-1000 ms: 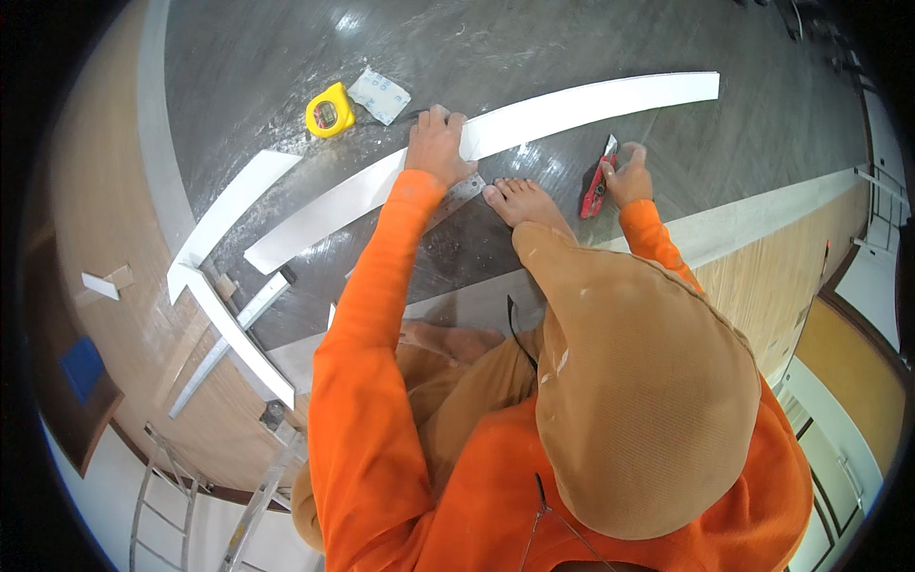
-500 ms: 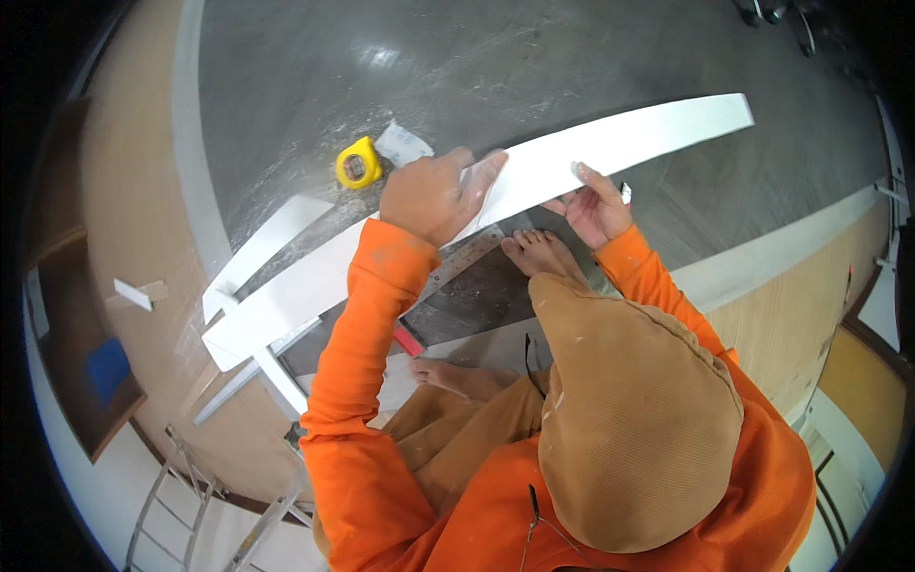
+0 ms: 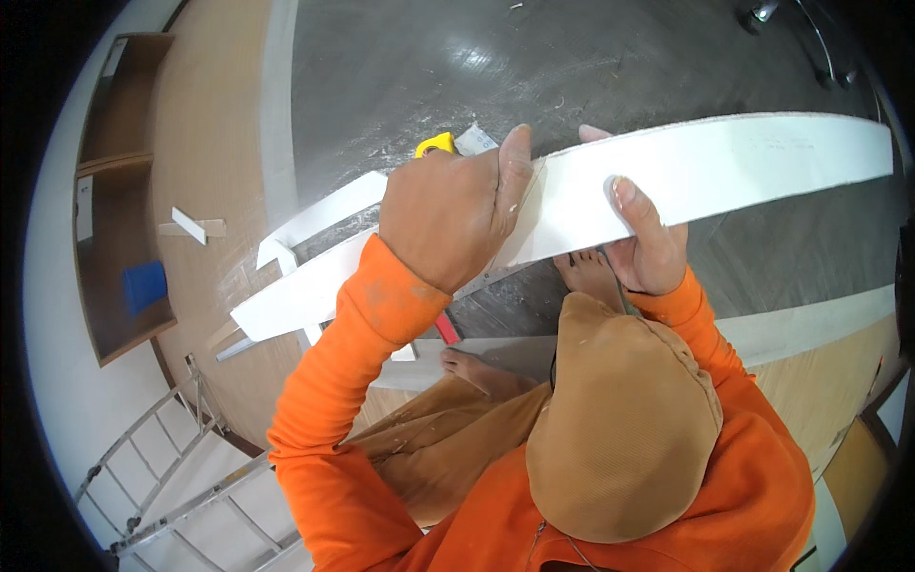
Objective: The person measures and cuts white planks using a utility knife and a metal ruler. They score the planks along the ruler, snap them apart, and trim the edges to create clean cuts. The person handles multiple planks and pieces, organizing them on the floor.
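A long, curved white board (image 3: 762,153), tapering toward its ends, slants across the view in front of me, higher at the right. My left hand (image 3: 453,210) is closed around its middle, thumb up across the board's face. Farther right, my right hand (image 3: 653,248) grips it with the thumb flat on the face and a fingertip showing over the far edge. Behind my left hand, a yellow tape measure (image 3: 436,143) is partly hidden, beside a pale scrap (image 3: 476,140). Another narrow white strip (image 3: 329,215) lies on the floor at the left.
Below the board are a red object (image 3: 447,328) and part of a metal ruler (image 3: 481,282). At the lower left stands a metal ladder (image 3: 229,486). A wooden shelf unit (image 3: 114,229) holds a blue item (image 3: 145,286). Chair legs (image 3: 762,11) show at the far right.
Both hands have brought the board up closer to my head, and its right end reaches farther right. The right hand now has a fingertip over the far edge. The view has shifted.
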A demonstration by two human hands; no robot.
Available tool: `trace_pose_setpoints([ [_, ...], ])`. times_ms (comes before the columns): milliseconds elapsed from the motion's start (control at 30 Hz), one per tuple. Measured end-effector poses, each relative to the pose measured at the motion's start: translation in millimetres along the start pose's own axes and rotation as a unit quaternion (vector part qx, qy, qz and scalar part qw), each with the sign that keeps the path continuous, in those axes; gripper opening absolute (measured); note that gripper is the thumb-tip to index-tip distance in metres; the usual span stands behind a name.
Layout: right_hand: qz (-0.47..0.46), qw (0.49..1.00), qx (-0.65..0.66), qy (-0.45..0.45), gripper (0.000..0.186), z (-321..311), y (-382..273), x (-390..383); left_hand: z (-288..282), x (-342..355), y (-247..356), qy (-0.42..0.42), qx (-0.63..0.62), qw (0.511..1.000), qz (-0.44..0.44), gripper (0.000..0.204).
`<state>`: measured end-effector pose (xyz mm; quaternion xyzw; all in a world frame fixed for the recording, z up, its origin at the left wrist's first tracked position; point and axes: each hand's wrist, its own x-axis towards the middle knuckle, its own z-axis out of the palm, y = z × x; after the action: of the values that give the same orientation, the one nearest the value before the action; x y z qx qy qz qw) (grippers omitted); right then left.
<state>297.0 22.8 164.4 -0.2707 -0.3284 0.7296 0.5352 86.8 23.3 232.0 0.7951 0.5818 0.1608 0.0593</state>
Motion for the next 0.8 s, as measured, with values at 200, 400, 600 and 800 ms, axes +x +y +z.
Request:
trace_pose_setpoints([
  [200,0.021,0.994,0.109,-0.001,0.046,10,-5,1,-21,6,18,0.013,-0.270,0.959,-0.091,0.054],
  [400,-0.063,0.991,-0.121,-0.006,0.049,-8,11,7,-26,14,14,0.019,-0.148,0.988,-0.035,0.059],
  [600,-0.071,0.994,0.025,-0.083,0.054,15,-19,29,-36,25,-2,0.017,-0.274,0.960,-0.062,0.065],
  [800,-0.129,0.985,-0.030,-0.110,0.052,36,-39,49,-46,23,-6,0.065,-0.326,0.939,-0.092,0.067],
])
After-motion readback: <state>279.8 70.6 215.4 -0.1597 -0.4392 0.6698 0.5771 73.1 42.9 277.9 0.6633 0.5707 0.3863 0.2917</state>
